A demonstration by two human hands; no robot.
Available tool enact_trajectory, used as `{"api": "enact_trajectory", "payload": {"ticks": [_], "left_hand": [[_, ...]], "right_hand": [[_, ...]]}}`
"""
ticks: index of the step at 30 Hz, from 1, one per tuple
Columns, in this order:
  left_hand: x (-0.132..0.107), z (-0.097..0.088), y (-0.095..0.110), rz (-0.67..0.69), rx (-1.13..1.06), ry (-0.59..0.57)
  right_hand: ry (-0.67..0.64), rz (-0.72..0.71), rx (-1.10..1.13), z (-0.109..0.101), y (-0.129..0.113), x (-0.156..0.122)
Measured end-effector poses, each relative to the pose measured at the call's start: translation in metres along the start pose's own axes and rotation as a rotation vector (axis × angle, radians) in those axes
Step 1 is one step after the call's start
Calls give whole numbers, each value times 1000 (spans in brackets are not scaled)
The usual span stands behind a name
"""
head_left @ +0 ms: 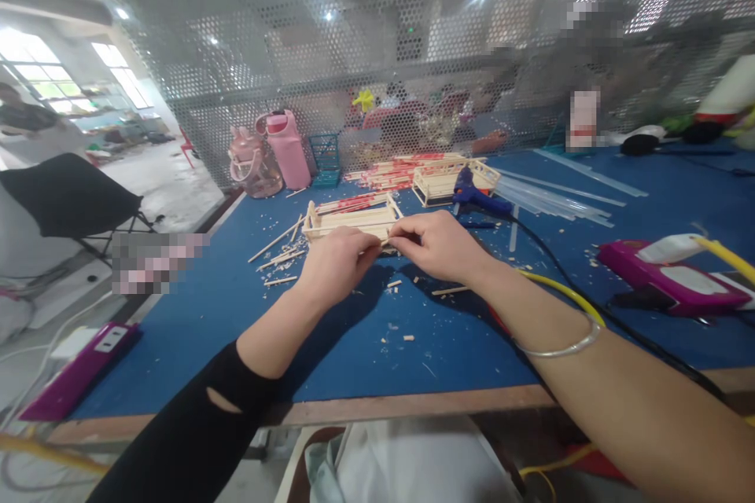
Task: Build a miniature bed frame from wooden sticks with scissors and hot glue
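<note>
My left hand [337, 261] and my right hand [437, 245] meet over the blue table [236, 314], fingertips pinched together on a thin wooden stick [383, 242]. Right behind them stands a small open frame built of wooden sticks [351, 220]. A second stick frame [442, 177] sits farther back. Loose sticks [277, 251] and wood chips lie to the left and under my hands. A silver bangle circles my right wrist.
A blue glue gun [479, 196] rests behind my right hand, its black cord running to the front edge. Clear glue rods [554, 200] lie at the right. A pink power strip [672, 283] sits at the right, another [76, 377] at the front left. Pink bottles [277, 153] stand by the mesh screen.
</note>
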State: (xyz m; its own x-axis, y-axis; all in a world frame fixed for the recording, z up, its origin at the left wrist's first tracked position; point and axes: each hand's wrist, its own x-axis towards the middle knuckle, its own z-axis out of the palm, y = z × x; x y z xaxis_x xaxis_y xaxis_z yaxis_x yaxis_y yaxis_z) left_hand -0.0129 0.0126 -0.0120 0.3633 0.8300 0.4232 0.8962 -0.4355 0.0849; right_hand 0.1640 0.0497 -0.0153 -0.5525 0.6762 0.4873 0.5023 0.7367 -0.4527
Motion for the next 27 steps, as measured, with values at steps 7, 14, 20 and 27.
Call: {"api": "enact_trajectory", "payload": {"ticks": [7, 14, 20, 27], "left_hand": [[-1, 3, 7, -89, -288, -56], [-2, 8, 7, -161, -560, -124], [-1, 16, 22, -451, -1193, -345], [-1, 15, 33, -685, -1391, -389]], "right_hand": [[-156, 207, -41, -33, -8, 3], [-558, 554, -523, -82, 7, -59], [-336, 716, -230, -71, 34, -105], [-193, 865, 185, -87, 18, -128]]}}
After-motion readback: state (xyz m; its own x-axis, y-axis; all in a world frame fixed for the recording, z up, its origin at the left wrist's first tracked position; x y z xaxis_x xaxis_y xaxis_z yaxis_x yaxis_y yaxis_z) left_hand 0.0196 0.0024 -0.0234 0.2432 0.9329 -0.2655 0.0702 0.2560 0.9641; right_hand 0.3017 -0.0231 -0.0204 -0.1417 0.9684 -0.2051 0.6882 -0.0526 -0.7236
